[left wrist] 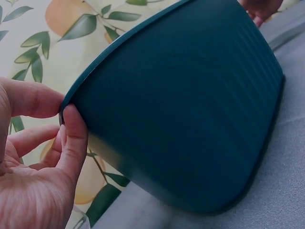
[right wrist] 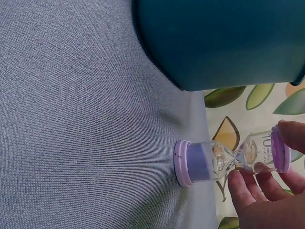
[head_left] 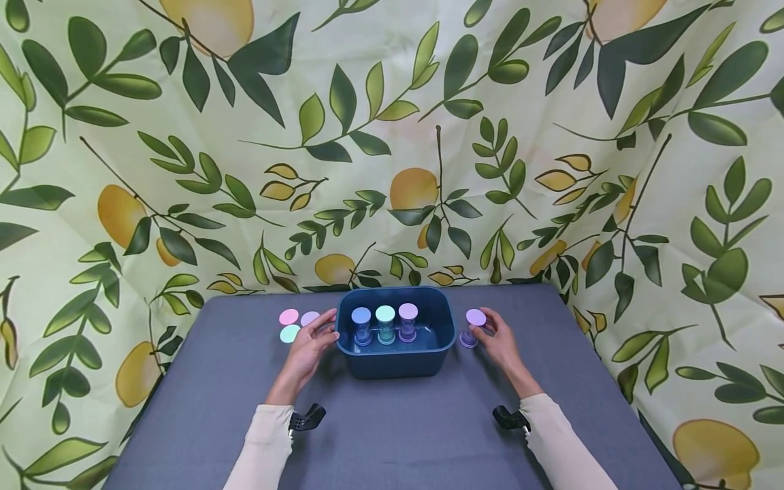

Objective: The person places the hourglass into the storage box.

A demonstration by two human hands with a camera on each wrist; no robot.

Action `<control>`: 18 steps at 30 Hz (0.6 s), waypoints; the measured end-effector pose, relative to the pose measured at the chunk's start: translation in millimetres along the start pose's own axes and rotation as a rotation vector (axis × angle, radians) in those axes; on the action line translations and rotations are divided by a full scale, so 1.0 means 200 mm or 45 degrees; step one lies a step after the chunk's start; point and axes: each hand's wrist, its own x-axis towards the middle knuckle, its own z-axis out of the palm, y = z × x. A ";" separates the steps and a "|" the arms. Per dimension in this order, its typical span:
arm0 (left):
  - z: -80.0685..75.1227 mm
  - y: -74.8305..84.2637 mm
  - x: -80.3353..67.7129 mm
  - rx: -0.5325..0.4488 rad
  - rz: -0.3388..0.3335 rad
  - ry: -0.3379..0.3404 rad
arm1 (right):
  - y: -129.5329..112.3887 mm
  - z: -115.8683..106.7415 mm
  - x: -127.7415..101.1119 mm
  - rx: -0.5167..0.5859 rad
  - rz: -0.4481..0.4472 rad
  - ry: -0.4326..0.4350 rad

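Note:
A dark blue bin point(head_left: 395, 366) stands on the table. Inside it, three sand timers are upright in a row: blue point(head_left: 361, 320), mint point(head_left: 385, 318) and purple point(head_left: 407, 317). My left hand point(head_left: 306, 347) pinches the bin's left rim between thumb and fingers, clearly seen in the left wrist view. To the right of the bin, my right hand point(head_left: 503, 346) grips a lilac sand timer point(right wrist: 205, 160) by its upper end. That timer is upright, its sand mostly in the lower bulb; whether its base touches the cloth I cannot tell.
Left of the bin, beyond my left hand, are a pink timer point(head_left: 288, 317), a mint timer point(head_left: 290, 333) and a lilac timer point(head_left: 309, 318). Grey cloth covers the table point(head_left: 392, 435). A leaf-and-fruit patterned curtain point(head_left: 367, 170) rises behind its far edge.

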 end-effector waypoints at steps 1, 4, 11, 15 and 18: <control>0.00 0.00 0.00 -0.003 0.001 -0.002 | 0.00 0.00 0.00 0.001 -0.005 -0.001; 0.00 0.00 0.00 -0.010 0.005 -0.004 | -0.01 0.00 0.00 0.008 0.010 -0.002; 0.00 -0.01 0.01 -0.028 0.018 -0.001 | -0.01 0.01 0.00 0.008 0.000 0.004; 0.00 -0.01 0.01 -0.024 0.019 -0.004 | -0.01 0.02 0.01 0.018 0.001 0.014; 0.00 -0.01 0.01 -0.033 0.018 -0.003 | -0.01 0.02 0.01 0.030 0.005 0.017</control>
